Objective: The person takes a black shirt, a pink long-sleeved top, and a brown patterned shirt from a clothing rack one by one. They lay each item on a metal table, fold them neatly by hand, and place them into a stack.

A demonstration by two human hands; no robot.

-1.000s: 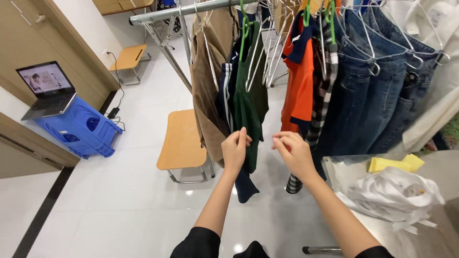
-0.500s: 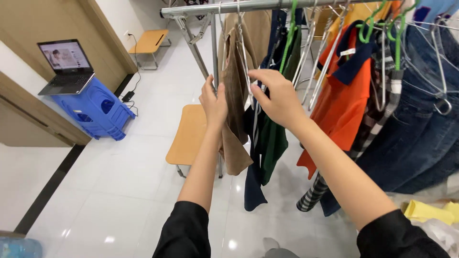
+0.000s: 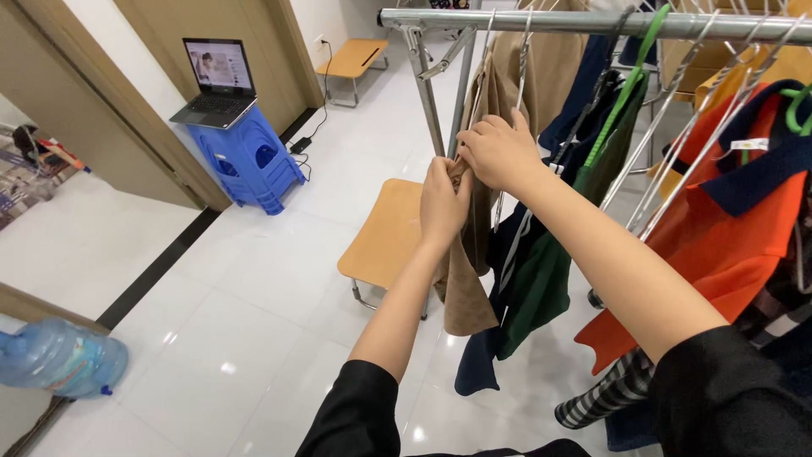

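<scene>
Water jug [image 3: 59,358] cut off at left edge

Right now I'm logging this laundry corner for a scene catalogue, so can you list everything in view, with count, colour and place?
metal clothes rail: one, silver, top right.
tan hanging garment: one, brown, at the rail's left end.
dark green hanging garment: one, right of the tan one.
orange shirt with navy collar: one, far right.
wooden-seat stool: one, light brown, below the rail.
blue plastic stools: a stack, left, under a laptop.
open laptop: one, grey.
clear water jug: one, bluish, on its side, lower left.
left hand: grip on the tan garment.
right hand: grip on the same garment.
</scene>
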